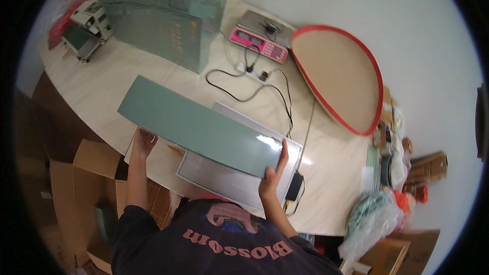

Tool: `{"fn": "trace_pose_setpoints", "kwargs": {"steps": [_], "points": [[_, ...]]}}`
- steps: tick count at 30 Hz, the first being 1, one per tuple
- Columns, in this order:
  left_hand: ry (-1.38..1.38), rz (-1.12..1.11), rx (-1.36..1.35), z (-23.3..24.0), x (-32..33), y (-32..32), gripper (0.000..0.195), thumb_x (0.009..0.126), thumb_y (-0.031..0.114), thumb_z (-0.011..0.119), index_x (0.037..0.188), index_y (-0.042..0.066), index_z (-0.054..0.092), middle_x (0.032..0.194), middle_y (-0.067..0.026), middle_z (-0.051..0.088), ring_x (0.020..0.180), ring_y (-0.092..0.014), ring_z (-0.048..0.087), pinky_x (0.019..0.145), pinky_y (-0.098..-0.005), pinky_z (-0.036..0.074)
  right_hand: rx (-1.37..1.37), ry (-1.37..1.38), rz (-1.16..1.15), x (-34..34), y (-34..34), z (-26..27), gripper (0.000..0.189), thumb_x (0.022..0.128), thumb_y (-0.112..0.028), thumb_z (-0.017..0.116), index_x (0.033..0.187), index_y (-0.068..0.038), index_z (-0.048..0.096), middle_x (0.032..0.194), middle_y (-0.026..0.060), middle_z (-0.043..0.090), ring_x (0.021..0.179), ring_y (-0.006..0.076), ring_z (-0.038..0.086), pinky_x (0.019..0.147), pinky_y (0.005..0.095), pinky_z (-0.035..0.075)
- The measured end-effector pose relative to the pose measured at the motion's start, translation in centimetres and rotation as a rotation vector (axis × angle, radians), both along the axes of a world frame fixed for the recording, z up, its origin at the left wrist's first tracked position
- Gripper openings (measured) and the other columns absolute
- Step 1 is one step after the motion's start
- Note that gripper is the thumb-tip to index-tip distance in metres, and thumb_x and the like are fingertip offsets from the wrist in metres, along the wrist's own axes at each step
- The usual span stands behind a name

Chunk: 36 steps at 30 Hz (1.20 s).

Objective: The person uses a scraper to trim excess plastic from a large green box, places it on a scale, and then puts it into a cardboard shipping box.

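Observation:
A long, flat green box (198, 126) with a glossy surface is held level between my two hands. My left hand (146, 140) supports its near edge toward the left end, with the fingers partly hidden beneath it. My right hand (273, 172) grips the right end, thumb on the near corner and fingers along the short side. Under the box lies a flat silver metal platform (217, 175) with a pale rim, partly covered from view. A bit of brown material (176, 151) shows beside the platform's left edge.
Film-wrapped green boxes (153, 34) stand at the back left, near a small dispenser-like machine (89, 26). Behind are a pink keypad device (259, 45), a power strip (254, 73) with cables and a red-rimmed beige panel (340, 76). An open carton (95, 156) stands left; a black adapter (294, 186), right.

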<state>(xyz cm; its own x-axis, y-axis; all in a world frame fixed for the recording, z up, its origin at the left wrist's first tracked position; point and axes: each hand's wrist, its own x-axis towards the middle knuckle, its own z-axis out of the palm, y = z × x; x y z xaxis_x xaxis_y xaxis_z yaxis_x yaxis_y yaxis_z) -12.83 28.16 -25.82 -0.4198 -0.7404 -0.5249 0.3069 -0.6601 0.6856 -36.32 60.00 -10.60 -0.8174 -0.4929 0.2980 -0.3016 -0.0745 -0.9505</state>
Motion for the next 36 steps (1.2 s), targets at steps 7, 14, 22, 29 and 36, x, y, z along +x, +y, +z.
{"fn": "trace_pose_setpoints", "kwargs": {"steps": [7,14,22,29,36], "points": [[0.027,-0.065,-0.526,18.1,-3.0,0.8,0.042,0.089,0.047,0.047,0.112,0.013,0.051,0.112,-0.0041,0.053,0.105,-0.016,0.050,0.090,-0.0340,0.040,0.361,0.494,0.012,-2.1,4.3,-1.2,0.071,0.092,-0.057,0.032,0.138,-0.003,0.037,0.145,0.0226,0.030,0.134,0.0369,0.025,0.109,0.0467,0.019],[0.122,-0.248,-0.774,26.2,-11.0,10.1,0.062,0.084,0.041,0.048,0.134,0.005,0.041,0.128,-0.0100,0.048,0.120,-0.021,0.044,0.101,-0.0327,0.033,0.395,0.147,0.114,-3.4,9.9,-6.6,0.081,0.071,-0.036,0.073,0.135,0.000,0.038,0.129,0.0207,0.047,0.119,0.0319,0.046,0.104,0.0438,0.031],[0.219,-0.421,-1.005,27.2,-14.5,14.6,0.069,0.082,0.029,0.049,0.142,0.001,0.031,0.141,-0.0137,0.036,0.133,-0.022,0.031,0.109,-0.0329,0.020,0.366,-0.078,0.052,-3.0,11.5,-4.5,0.046,0.072,-0.037,0.080,0.092,0.002,0.067,0.086,0.0101,0.068,0.083,0.0210,0.065,0.080,0.0317,0.050],[0.185,-0.464,-0.912,26.9,-15.2,15.5,0.077,0.080,0.042,0.051,0.142,0.002,0.031,0.143,-0.0123,0.035,0.134,-0.023,0.030,0.110,-0.0333,0.020,0.420,-0.053,0.069,-3.6,12.6,-3.9,0.056,0.068,-0.050,0.078,0.091,0.000,0.068,0.096,0.0131,0.065,0.097,0.0270,0.059,0.088,0.0375,0.044],[0.251,-0.502,-0.818,23.5,-13.8,14.0,0.085,0.086,0.068,0.036,0.144,0.008,0.029,0.144,-0.0092,0.035,0.133,-0.023,0.032,0.107,-0.0399,0.027,-0.222,-0.001,-0.037,-3.2,8.1,7.1,0.129,0.063,-0.081,0.057,0.148,-0.005,-0.003,0.151,0.0225,0.010,0.138,0.0318,0.021,0.110,0.0439,0.018]]}}
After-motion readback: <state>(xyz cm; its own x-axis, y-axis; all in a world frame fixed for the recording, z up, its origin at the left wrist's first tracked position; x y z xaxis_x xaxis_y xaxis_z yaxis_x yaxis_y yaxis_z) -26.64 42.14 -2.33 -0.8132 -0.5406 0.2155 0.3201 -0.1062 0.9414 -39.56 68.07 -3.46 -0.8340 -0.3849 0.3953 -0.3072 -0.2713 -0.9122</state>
